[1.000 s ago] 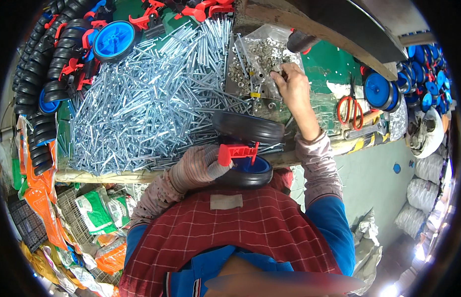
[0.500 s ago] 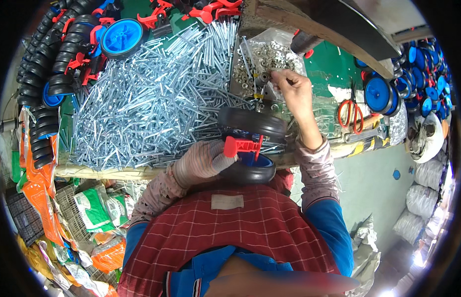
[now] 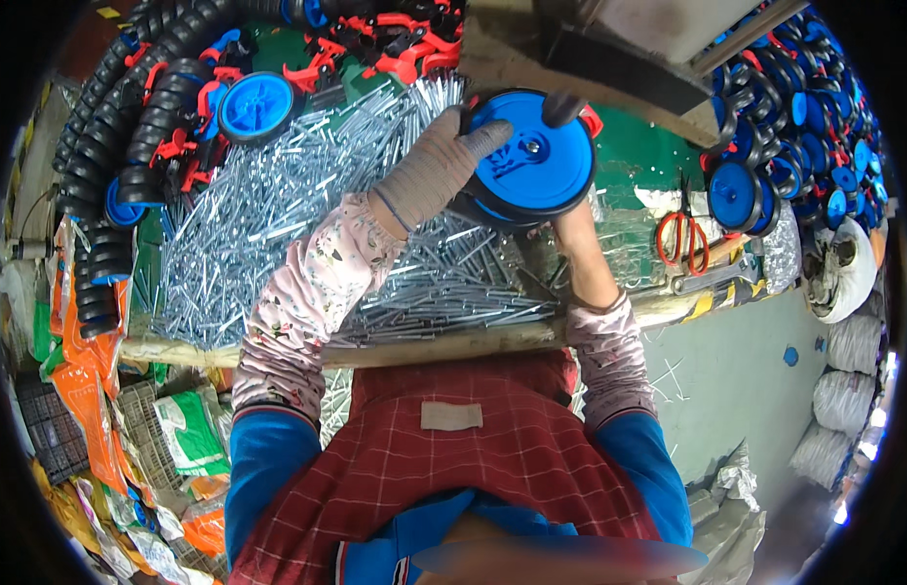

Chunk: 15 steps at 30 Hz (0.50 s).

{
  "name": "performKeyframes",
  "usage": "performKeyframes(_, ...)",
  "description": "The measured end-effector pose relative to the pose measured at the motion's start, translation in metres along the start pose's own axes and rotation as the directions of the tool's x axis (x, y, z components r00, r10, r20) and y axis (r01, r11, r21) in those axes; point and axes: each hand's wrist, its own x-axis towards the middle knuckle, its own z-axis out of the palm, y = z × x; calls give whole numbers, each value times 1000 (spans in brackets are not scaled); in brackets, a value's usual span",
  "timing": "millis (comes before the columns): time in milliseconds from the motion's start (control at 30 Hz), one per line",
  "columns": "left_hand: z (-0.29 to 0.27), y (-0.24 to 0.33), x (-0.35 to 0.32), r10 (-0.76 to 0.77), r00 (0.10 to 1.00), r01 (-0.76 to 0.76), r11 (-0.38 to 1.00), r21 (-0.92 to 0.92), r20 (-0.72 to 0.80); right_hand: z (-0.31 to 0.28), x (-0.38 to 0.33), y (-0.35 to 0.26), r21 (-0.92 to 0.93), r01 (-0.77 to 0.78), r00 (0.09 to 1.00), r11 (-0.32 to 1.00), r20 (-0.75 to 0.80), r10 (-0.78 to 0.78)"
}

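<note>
My left hand (image 3: 436, 168), in a grey striped knit glove, grips a blue-and-black wheel (image 3: 546, 180) at its left side. Its thumb lies over the blue face, with the other fingers out of sight. Bare, my right hand (image 3: 576, 232) reaches beneath the wheel's near right edge; its fingers are hidden there. The wheel is held face up under a dark rounded tip (image 3: 562, 108), which overlaps its far part. A red piece (image 3: 591, 121) pokes out at the wheel's far right. Beneath and left of my hands lies a wide heap of long metal bolts (image 3: 268, 224).
Black wheels in rows (image 3: 102, 175) and red levers (image 3: 414, 54) line the left and back. A metal machine part (image 3: 638, 58) overhangs the bench. Right of my hands lie red-handled scissors (image 3: 681, 239) and a wrench (image 3: 712, 276); more blue wheels (image 3: 814, 127) are piled beyond.
The wheel has moved up from the bench's front edge to beneath the dark tip, now blue face up. My left hand went with it; my right moved from the small nuts to under the wheel.
</note>
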Motion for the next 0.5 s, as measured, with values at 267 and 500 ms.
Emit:
performKeyframes(267,-1,-13,10,87,996,-84,990,111,-20,11,-12,-12,15,31,999,999,-10,-31)
performKeyframes(500,3,10,-10,-1,1000,1,1000,-8,31,9,-19,-17,-162,142,989,977,53,-135)
